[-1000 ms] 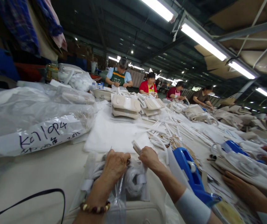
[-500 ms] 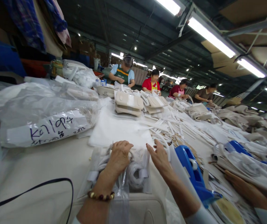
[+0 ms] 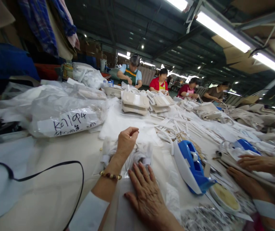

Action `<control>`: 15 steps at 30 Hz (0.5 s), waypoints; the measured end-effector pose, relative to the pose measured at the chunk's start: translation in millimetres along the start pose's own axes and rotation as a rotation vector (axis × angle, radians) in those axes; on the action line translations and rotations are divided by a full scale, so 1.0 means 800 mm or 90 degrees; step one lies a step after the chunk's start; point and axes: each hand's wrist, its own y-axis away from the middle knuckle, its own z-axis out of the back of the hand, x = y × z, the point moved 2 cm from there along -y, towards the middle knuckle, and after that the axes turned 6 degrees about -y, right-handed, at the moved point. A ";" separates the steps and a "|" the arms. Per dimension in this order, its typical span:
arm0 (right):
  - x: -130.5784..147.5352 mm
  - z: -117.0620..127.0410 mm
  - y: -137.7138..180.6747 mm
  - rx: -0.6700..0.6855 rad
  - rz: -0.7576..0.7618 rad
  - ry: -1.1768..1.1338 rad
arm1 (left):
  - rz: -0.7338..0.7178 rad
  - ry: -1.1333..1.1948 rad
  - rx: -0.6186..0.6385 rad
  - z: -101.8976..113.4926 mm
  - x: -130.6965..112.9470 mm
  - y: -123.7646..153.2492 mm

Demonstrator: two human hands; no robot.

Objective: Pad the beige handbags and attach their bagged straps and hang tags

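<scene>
My right hand [image 3: 147,191] lies flat with fingers spread on a pale bag under clear plastic [image 3: 121,205]. Just beyond its fingertips is a wrapped white strap bundle [image 3: 139,156]. My left hand [image 3: 128,141], with a beaded bracelet at the wrist, is raised over the far end of the bag, fingers curled together. Whatever those fingers hold, if anything, is hidden. Part of another white strap bundle [image 3: 105,158] shows left of my left forearm. Behind lies a stack of white sheets [image 3: 113,120].
At right stands a blue and white tape dispenser [image 3: 190,166], near a round yellowish disc [image 3: 225,197]. A marked plastic-wrapped bundle [image 3: 67,117] lies left, above a black cord [image 3: 48,168]. Folded beige bags [image 3: 135,100] are stacked behind. A co-worker's hands [image 3: 255,163] work at far right.
My right hand has come down and toward me, from beside the strap bundles to flat on the bag. My left hand has lifted slightly, its fingers more curled. The view has shifted a little.
</scene>
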 end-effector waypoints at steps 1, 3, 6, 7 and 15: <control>0.000 0.003 -0.001 0.007 -0.006 -0.009 | 0.001 -0.005 -0.001 0.009 -0.005 0.004; 0.002 0.008 -0.003 0.015 -0.017 -0.030 | 0.007 -0.030 -0.007 0.030 -0.011 0.021; 0.000 0.011 -0.004 0.008 -0.021 -0.065 | 0.013 -0.148 -0.019 0.067 -0.001 0.068; -0.002 0.012 -0.004 0.003 -0.016 -0.081 | 0.014 -0.241 -0.016 0.080 0.008 0.087; -0.022 0.021 0.056 -0.179 -0.284 -0.316 | 0.320 -0.131 0.119 0.144 0.106 0.214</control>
